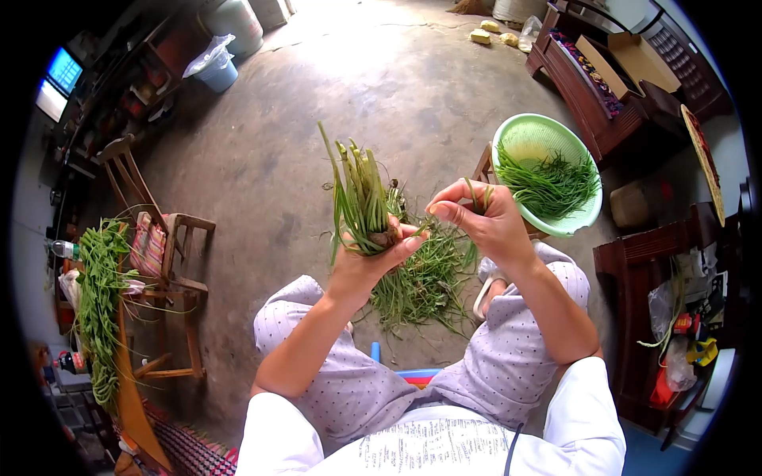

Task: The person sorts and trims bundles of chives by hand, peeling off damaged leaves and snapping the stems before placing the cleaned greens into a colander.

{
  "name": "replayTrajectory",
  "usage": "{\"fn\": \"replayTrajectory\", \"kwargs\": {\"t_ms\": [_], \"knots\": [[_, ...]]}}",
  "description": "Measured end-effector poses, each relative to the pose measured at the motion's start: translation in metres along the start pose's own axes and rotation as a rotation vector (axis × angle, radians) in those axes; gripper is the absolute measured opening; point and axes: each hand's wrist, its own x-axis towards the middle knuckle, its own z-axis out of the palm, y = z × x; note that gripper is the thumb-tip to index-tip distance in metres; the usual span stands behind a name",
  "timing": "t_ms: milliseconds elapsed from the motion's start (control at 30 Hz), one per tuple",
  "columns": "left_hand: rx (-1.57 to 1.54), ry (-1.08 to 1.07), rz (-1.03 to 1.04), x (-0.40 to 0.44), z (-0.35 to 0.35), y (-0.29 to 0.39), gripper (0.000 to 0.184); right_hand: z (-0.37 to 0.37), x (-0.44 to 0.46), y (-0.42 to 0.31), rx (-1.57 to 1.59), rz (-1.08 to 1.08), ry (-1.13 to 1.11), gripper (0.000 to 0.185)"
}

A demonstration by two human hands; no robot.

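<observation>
My left hand [367,266] is closed around an upright bunch of chives [361,186], with pale stem ends at the top and long green blades drooping at its left side. To the right of the bunch, my right hand [496,222] is pinched, with a few short green blades [479,194] between its fingers. The two hands are slightly apart at about the same height. Below them, a loose pile of green stems and trimmings [421,278] lies on the floor between my feet. A light green plastic colander [520,135] beside my right hand holds thin green chive blades [552,184].
A wooden chair [186,222] stands at left, near a wooden table [133,397] bearing leafy vines [103,293]. A blue bucket [218,74] is at the far left. At the right are a wooden bench [599,127] with an open cardboard box [607,67] and a dark cabinet [635,317].
</observation>
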Motion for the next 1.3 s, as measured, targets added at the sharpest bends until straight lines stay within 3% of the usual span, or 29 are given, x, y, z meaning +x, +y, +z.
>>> {"fn": "replayTrajectory", "kwargs": {"t_ms": [100,167,200,300,333,633,767,900,1033,1200,1267,1300], "knots": [[0.070,0.053,0.082,-0.001,-0.001,-0.003,0.021,0.005,0.000,-0.007,0.009,-0.017,0.041,0.018],[0.071,0.101,0.122,-0.002,0.003,-0.002,0.018,0.008,-0.002,-0.012,-0.188,-0.012,0.065,0.021],[0.073,0.148,0.162,-0.002,0.005,-0.001,0.017,0.009,-0.006,-0.014,-0.168,0.103,0.007,0.020],[0.166,0.142,0.220,-0.002,0.006,-0.002,0.015,0.015,-0.008,-0.018,-0.365,0.150,-0.010,0.016],[0.165,0.142,0.220,-0.003,0.007,-0.001,0.015,0.015,-0.009,-0.008,-0.305,0.073,0.018,0.013],[0.148,0.110,0.288,-0.004,-0.001,-0.003,0.012,-0.005,-0.005,-0.021,-0.128,0.113,0.141,0.009],[0.086,0.119,0.153,-0.007,-0.003,0.003,0.019,-0.021,0.006,-0.007,-0.167,-0.182,0.363,0.014],[-0.050,0.115,0.036,-0.006,-0.004,0.003,0.021,-0.017,0.001,-0.014,-0.270,0.118,0.056,0.020],[-0.093,0.080,0.006,-0.006,-0.004,0.001,0.022,0.015,-0.001,-0.006,0.030,0.044,0.012,0.018],[0.007,0.029,-0.039,-0.006,0.001,0.006,0.016,0.012,-0.003,-0.005,-0.065,0.093,-0.080,0.015],[0.022,0.038,-0.023,-0.006,-0.003,-0.001,0.014,0.012,-0.003,-0.007,-0.499,-0.033,-0.074,0.015],[0.037,0.043,-0.009,-0.005,-0.004,-0.004,0.012,0.013,-0.004,-0.007,-0.499,-0.032,-0.075,0.015]]}}
